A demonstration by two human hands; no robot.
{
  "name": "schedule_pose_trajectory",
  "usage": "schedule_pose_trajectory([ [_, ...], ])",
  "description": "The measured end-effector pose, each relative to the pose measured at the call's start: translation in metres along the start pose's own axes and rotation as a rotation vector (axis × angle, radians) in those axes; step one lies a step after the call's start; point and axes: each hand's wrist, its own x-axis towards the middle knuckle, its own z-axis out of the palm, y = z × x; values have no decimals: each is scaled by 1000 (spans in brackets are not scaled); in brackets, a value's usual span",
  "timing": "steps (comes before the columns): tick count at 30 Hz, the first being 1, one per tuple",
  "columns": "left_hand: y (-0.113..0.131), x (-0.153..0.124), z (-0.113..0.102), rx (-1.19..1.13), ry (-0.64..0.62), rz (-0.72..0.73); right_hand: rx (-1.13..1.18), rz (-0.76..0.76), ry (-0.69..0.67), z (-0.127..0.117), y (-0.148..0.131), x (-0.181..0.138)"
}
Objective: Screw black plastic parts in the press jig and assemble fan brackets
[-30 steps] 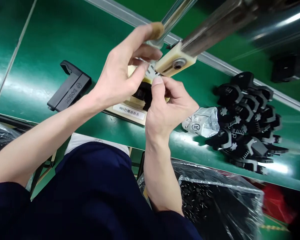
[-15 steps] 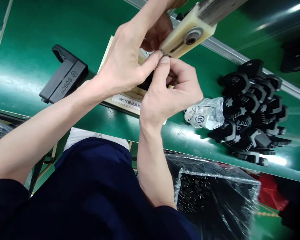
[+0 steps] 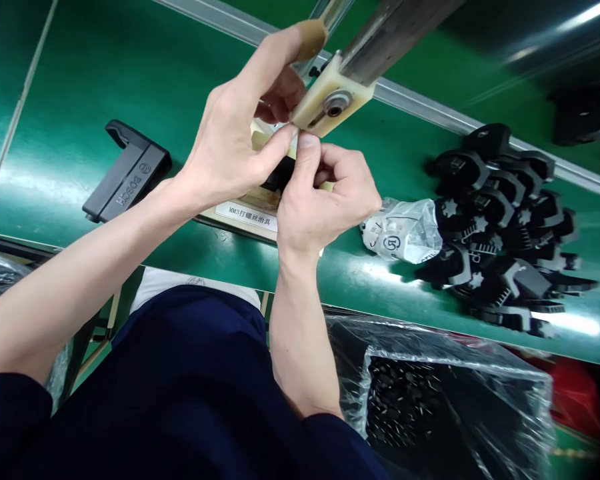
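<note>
A cream block (image 3: 317,99) at the end of a metal bar (image 3: 395,37) was held above the green desk (image 3: 180,80), over a labelled fixture (image 3: 257,200) set towards the near edge. It was judged rigid and smooth, best gripped by its flat sides. The left hand (image 3: 227,143) was half curled, the right hand (image 3: 327,193) closely pinched, thumb tips near the block's lower end; whether anything was gripped could not be told.

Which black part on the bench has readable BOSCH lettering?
The black part lying alone, left of the left hand; no such lettering is readable in the pile at right.
</note>
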Motion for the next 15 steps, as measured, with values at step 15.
schedule_pose_trajectory([
  [15, 20, 28, -29, 159, -253, 123, 179, 7, -145, -1, 10, 1],
])
